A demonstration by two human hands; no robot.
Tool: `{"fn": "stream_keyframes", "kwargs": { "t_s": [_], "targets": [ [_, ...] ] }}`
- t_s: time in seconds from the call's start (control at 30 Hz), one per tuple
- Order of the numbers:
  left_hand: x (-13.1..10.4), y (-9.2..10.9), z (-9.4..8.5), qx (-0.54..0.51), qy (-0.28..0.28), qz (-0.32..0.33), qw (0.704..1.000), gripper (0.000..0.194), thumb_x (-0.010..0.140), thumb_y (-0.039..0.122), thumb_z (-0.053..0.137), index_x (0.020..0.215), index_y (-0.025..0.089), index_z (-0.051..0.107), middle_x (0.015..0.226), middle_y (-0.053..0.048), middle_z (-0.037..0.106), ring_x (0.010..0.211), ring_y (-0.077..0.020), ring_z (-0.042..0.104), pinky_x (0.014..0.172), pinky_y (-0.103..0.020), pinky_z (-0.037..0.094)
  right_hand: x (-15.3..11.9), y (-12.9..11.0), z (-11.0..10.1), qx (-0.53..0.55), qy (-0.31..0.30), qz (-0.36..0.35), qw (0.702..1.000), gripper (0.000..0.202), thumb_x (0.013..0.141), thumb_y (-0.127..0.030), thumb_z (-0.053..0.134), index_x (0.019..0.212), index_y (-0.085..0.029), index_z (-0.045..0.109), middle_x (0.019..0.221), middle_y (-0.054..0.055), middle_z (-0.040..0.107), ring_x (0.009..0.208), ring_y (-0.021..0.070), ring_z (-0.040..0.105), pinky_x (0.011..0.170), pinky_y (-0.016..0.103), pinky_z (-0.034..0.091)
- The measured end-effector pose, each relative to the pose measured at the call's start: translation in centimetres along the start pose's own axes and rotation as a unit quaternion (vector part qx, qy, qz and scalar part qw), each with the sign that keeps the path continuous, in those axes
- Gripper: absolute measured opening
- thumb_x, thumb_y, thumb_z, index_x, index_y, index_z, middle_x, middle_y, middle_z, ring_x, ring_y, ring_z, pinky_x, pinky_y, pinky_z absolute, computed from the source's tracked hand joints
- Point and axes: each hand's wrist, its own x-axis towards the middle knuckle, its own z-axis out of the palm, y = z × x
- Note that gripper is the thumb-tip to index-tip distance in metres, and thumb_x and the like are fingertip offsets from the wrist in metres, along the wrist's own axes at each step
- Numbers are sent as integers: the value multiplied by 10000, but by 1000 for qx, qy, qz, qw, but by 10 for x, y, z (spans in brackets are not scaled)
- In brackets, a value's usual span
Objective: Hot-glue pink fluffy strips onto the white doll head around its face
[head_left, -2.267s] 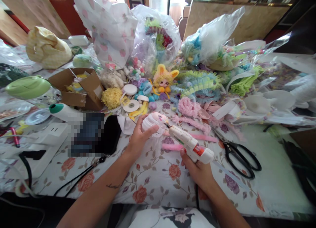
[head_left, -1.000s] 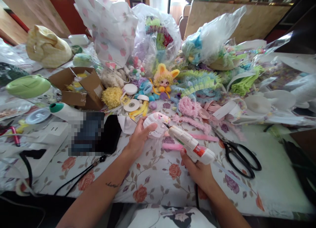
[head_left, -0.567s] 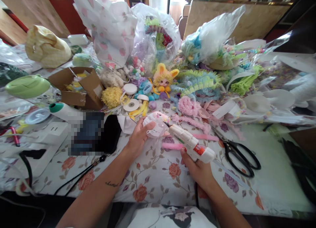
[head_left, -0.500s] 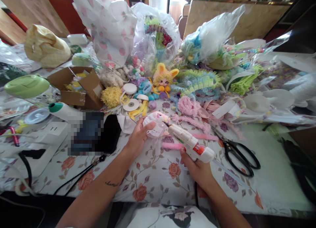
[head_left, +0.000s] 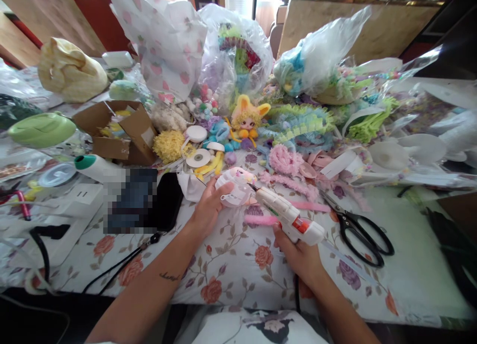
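Note:
My left hand [head_left: 209, 205] is closed around a small white and pink doll piece [head_left: 238, 195] with a painted face, held just above the table. In my right hand [head_left: 300, 257] is a white hot glue gun [head_left: 283, 209], its body slanting up to the left. The dark nozzle tip sits at the right side of the doll piece; whether it touches cannot be made out. Pink fuzzy pipe cleaners [head_left: 261, 219] lie beneath the gun. Black-handled scissors [head_left: 363, 235] rest open to the right of my right hand.
A finished-looking yellow doll with bunny ears [head_left: 246, 118] sits beyond my hands among pipe cleaners and pink yarn [head_left: 285, 159]. A cardboard box [head_left: 139, 130], a white bottle with green cap [head_left: 97, 169] and a black phone [head_left: 164, 200] stand or lie left. Plastic bags [head_left: 171, 51] crowd the back.
Almost nothing differs. The glue gun and my right hand have shifted very slightly to the right; my left hand keeps its hold on the doll piece.

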Motion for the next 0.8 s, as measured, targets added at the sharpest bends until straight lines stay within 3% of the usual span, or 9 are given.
{"fn": "stream_keyframes", "kwargs": {
  "t_s": [0.8],
  "targets": [
    [0, 2, 0, -7, -12, -21, 1000, 444, 782, 322, 686, 1187, 216, 540, 1125, -78, 666, 997, -262, 658, 867, -405, 525, -1, -2, 1, 0, 2, -2, 1000, 344, 772, -486, 589, 545, -228, 575, 525, 9, 606, 513, 179, 585, 498, 268, 462]
  ]
}}
